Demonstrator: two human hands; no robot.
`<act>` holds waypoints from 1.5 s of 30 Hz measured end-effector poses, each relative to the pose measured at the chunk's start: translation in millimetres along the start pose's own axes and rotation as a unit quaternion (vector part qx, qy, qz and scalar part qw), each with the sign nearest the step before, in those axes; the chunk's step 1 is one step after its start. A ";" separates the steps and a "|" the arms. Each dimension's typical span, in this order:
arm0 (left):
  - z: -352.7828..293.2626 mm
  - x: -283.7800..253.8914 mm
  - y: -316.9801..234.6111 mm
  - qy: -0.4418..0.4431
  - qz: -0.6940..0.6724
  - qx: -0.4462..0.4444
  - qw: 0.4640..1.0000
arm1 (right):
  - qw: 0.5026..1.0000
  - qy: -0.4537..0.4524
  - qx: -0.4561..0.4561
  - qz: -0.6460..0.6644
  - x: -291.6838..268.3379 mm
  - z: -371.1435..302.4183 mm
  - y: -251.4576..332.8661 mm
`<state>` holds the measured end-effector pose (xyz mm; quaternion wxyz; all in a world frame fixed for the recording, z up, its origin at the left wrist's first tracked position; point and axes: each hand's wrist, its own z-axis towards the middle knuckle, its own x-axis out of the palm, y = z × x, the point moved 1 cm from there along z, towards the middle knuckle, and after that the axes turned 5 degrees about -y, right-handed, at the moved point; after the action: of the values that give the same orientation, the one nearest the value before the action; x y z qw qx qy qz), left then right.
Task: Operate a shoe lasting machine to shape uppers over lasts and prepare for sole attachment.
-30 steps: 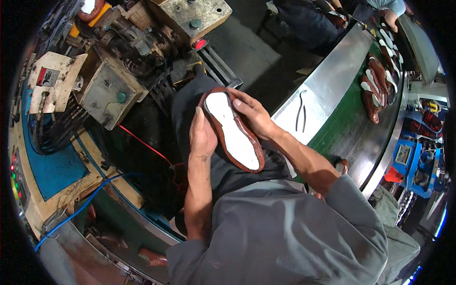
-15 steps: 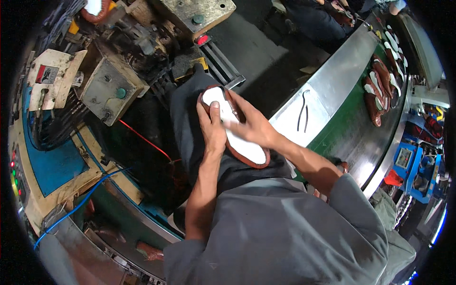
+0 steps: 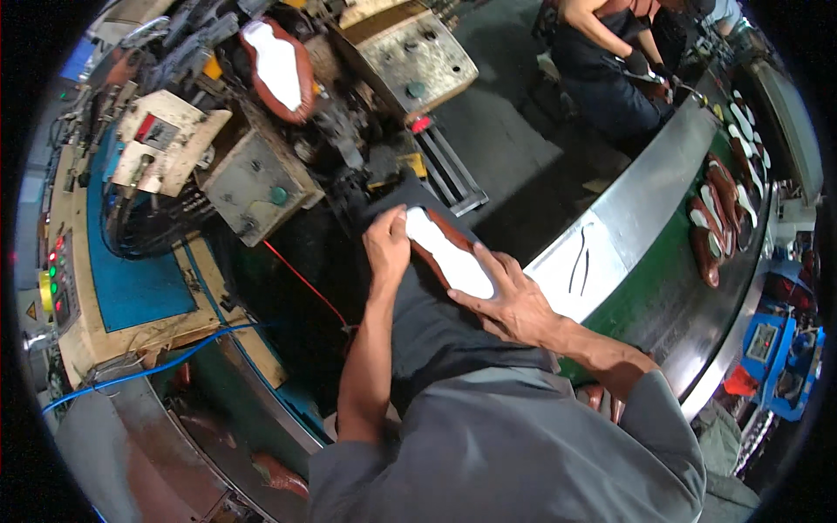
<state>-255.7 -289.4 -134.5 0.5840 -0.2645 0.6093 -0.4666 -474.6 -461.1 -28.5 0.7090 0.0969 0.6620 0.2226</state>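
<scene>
A brown leather shoe (image 3: 443,248) lies over my thigh with its white underside up. Around its far end my left hand (image 3: 388,246) is closed, thumb and fingers on the edge. My right hand (image 3: 516,303) wraps the near end, with the thumb and fingers across the white surface. Part of the shoe's near end is hidden under that hand. Farther off to the left, a second brown shoe (image 3: 277,71) with a white underside sits in the machine (image 3: 340,131).
Black pincers (image 3: 579,260) lie on the metal ledge at my right. Beyond it, several brown shoes (image 3: 711,222) rest on a green conveyor (image 3: 623,318). A person in dark clothing (image 3: 602,78) works at the far right. A red cable (image 3: 301,283) hangs beside my left forearm.
My right hand has moved from the shoe's middle to its near end. My left thumb has shifted from the white surface toward the far edge. The view has swung, showing more of the machine.
</scene>
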 end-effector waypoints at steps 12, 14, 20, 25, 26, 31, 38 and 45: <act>24.0 -56.3 4.5 0.291 -0.017 0.112 0.950 | 0.993 0.095 -0.064 0.042 -22.6 22.2 -29.6; 38.0 -59.1 21.2 0.182 -0.176 0.014 0.967 | 0.996 0.057 -0.029 0.065 -24.3 20.2 -29.0; 215.5 -118.7 -51.1 -0.070 -0.349 -0.092 0.930 | 0.993 -0.095 0.075 0.008 -66.8 69.1 -29.0; 278.6 -131.9 -63.9 0.053 -0.468 -0.168 0.866 | 0.987 -0.158 0.007 -0.033 -106.2 178.5 -17.5; 269.3 -136.0 -66.1 0.052 -0.490 -0.141 0.859 | 0.985 -0.166 -0.007 -0.049 -111.6 203.5 -14.4; 154.3 -194.7 -48.1 0.068 -0.483 0.004 0.873 | 0.980 -0.176 -0.066 -0.065 -110.1 327.2 8.2; 18.2 -214.3 0.4 -0.027 -0.578 -0.162 0.799 | 0.968 -0.217 -0.052 -0.111 -46.3 400.7 19.7; -25.6 -208.5 -19.4 -0.120 -0.506 -0.252 0.816 | 0.963 -0.247 -0.042 -0.097 -20.6 390.8 24.7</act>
<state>-247.5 -110.1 -23.6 0.2468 -0.7272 0.4109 -0.4914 -96.0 -387.0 41.5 0.8720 0.0546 0.4628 0.1497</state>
